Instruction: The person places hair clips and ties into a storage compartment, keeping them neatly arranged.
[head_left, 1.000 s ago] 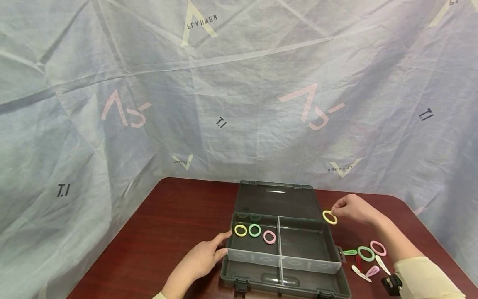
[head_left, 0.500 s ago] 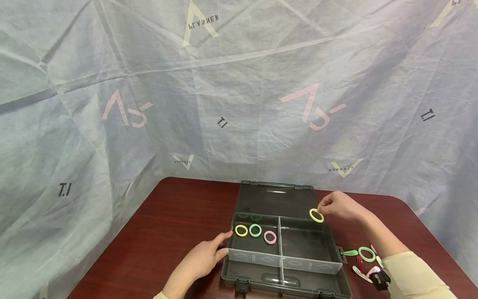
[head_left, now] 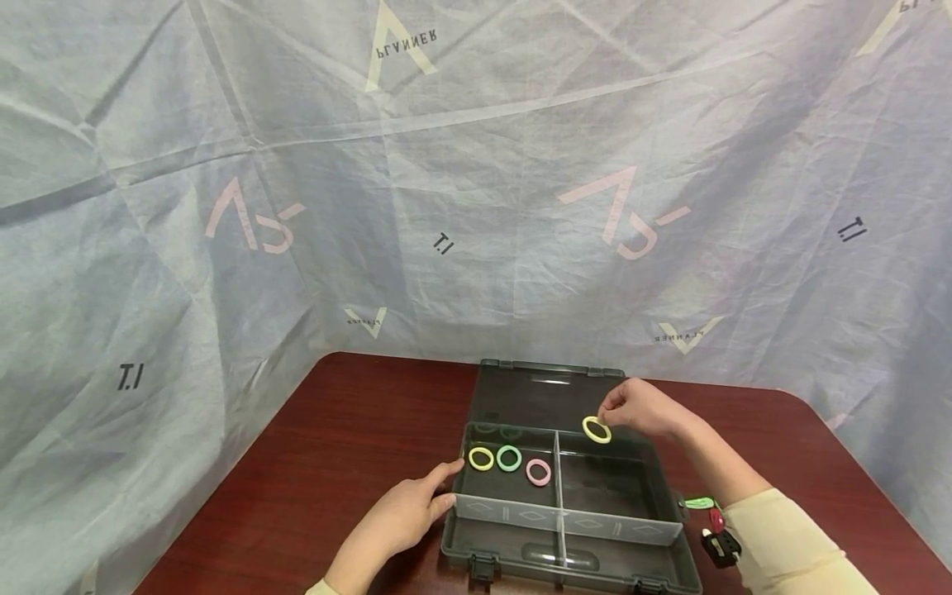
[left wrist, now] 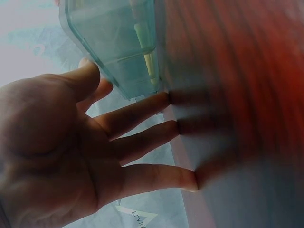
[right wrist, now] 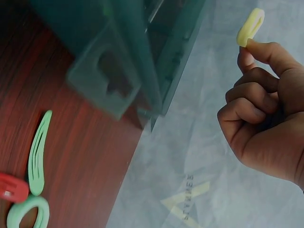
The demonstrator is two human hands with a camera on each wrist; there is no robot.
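Observation:
A translucent dark grey compartment box (head_left: 610, 487) lies on the table with its lid (head_left: 546, 397) folded back. My right hand (head_left: 647, 406) pinches a pale yellow hair tie (head_left: 590, 435) between thumb and index finger, above the back right compartment. The hair tie (right wrist: 250, 29) stands out at the fingertips in the right wrist view, the other fingers curled in. In the back left compartment lie a yellow hair tie (head_left: 480, 469), a green one (head_left: 509, 470) and a pink one (head_left: 538, 484). My left hand (head_left: 402, 514) touches the box's left side with extended fingers.
Right of the box lie a green snap hair clip (right wrist: 37, 156), a red clip (right wrist: 12, 187) and a green hair tie (right wrist: 14, 213). My right sleeve (head_left: 788, 537) covers other things there in the head view. A printed grey cloth (head_left: 476, 207) hangs behind the table (head_left: 320, 430).
My right hand has carried the yellow hair tie leftward from beyond the box's right edge to over the back right compartment. The left hand has stayed at the box's left side.

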